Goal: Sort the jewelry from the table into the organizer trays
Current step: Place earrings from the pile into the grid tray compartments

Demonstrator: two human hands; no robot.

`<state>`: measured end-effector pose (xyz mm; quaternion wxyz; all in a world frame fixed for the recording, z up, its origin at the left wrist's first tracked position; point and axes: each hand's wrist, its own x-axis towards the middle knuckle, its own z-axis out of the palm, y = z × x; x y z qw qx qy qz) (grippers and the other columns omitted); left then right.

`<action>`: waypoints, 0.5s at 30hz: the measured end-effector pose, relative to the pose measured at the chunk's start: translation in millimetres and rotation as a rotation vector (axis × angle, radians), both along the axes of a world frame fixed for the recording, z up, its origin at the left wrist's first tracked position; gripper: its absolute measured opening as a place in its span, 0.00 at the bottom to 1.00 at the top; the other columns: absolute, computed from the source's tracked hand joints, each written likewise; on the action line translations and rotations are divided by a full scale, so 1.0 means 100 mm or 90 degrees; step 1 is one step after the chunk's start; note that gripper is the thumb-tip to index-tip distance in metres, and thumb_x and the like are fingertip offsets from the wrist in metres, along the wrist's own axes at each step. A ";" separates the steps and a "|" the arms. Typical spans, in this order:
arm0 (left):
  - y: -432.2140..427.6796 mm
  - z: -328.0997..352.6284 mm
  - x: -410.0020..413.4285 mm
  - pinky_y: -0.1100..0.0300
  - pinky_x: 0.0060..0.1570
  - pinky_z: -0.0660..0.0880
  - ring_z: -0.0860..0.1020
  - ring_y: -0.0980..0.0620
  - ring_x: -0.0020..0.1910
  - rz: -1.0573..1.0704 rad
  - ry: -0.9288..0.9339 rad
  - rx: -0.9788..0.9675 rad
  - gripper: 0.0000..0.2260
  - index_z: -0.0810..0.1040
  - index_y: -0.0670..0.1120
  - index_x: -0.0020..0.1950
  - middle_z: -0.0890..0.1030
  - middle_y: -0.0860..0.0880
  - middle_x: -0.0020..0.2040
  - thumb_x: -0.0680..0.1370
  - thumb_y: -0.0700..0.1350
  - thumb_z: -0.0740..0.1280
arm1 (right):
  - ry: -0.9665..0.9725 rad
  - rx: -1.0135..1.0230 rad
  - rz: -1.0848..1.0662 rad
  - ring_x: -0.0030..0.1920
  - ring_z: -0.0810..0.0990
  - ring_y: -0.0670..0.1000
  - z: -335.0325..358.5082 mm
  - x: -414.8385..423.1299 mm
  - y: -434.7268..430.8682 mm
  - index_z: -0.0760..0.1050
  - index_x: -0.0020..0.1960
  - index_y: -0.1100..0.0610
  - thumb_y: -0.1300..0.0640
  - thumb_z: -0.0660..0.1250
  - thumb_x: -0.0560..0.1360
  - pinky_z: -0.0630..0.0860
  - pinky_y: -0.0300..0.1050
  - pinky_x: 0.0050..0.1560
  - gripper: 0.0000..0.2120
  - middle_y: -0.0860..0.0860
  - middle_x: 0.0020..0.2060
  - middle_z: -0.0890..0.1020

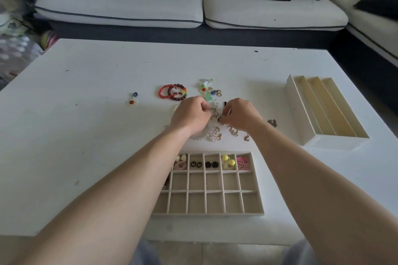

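Note:
A heap of small jewelry (215, 112) lies mid-table. My left hand (190, 117) and my right hand (242, 115) meet over it. Left fingers pinch a thin metal earring; right fingers pinch a small black piece (220, 119). A gridded organizer tray (257, 191) sits near me; its top row holds earrings: white and pink, black pairs, yellow balls (228, 160), pink flowers (242, 162). Red and dark bead bracelets (172, 92) lie behind the left hand. Green and clear bead pieces (205, 88) lie further back. A long-slot tray (301, 114) stands at right.
A red-and-white pendant (132, 100) lies alone at left. A small dark chain (272, 123) lies right of my right wrist. Clear beads and gold earrings (215, 134) lie between my wrists. A sofa (129, 8) runs behind the white table (86, 135).

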<state>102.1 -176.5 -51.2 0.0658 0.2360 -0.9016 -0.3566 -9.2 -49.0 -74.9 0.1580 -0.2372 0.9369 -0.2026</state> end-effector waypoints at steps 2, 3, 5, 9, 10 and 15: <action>0.01 0.00 -0.01 0.58 0.53 0.75 0.79 0.53 0.52 0.002 0.000 0.004 0.06 0.81 0.49 0.54 0.81 0.55 0.52 0.79 0.43 0.67 | -0.020 0.004 0.001 0.40 0.83 0.50 -0.01 -0.01 0.00 0.81 0.45 0.54 0.58 0.76 0.69 0.83 0.48 0.42 0.06 0.51 0.43 0.84; 0.02 0.00 -0.01 0.58 0.53 0.75 0.79 0.53 0.53 0.001 0.000 0.006 0.06 0.82 0.49 0.54 0.81 0.54 0.53 0.79 0.43 0.67 | -0.033 0.002 0.005 0.41 0.83 0.50 -0.01 -0.01 0.00 0.82 0.46 0.55 0.59 0.76 0.69 0.83 0.47 0.43 0.07 0.51 0.43 0.85; 0.04 0.00 -0.02 0.57 0.54 0.76 0.79 0.52 0.53 -0.004 -0.002 0.009 0.06 0.82 0.49 0.54 0.82 0.54 0.54 0.79 0.43 0.67 | -0.063 0.003 0.014 0.42 0.81 0.50 0.01 -0.02 0.01 0.82 0.49 0.56 0.60 0.78 0.69 0.81 0.44 0.44 0.09 0.50 0.44 0.84; 0.04 0.00 0.00 0.57 0.56 0.76 0.79 0.53 0.54 -0.010 -0.006 0.015 0.06 0.81 0.50 0.54 0.82 0.54 0.54 0.80 0.43 0.66 | -0.111 -0.010 0.017 0.37 0.77 0.49 0.08 -0.01 0.03 0.83 0.44 0.56 0.62 0.78 0.68 0.73 0.39 0.33 0.07 0.50 0.38 0.82; 0.03 0.00 0.00 0.57 0.57 0.75 0.79 0.53 0.54 -0.009 -0.007 0.018 0.06 0.82 0.49 0.55 0.82 0.54 0.55 0.80 0.43 0.66 | -0.126 -0.029 0.012 0.36 0.77 0.49 0.10 -0.01 0.03 0.83 0.43 0.56 0.62 0.78 0.68 0.71 0.39 0.33 0.06 0.50 0.36 0.82; -0.03 0.00 -0.03 0.58 0.63 0.73 0.78 0.53 0.60 -0.010 -0.006 0.075 0.14 0.80 0.49 0.63 0.81 0.53 0.61 0.79 0.39 0.66 | -0.205 -0.175 -0.031 0.35 0.73 0.47 0.25 0.02 0.02 0.84 0.47 0.54 0.57 0.76 0.73 0.70 0.40 0.35 0.04 0.49 0.35 0.79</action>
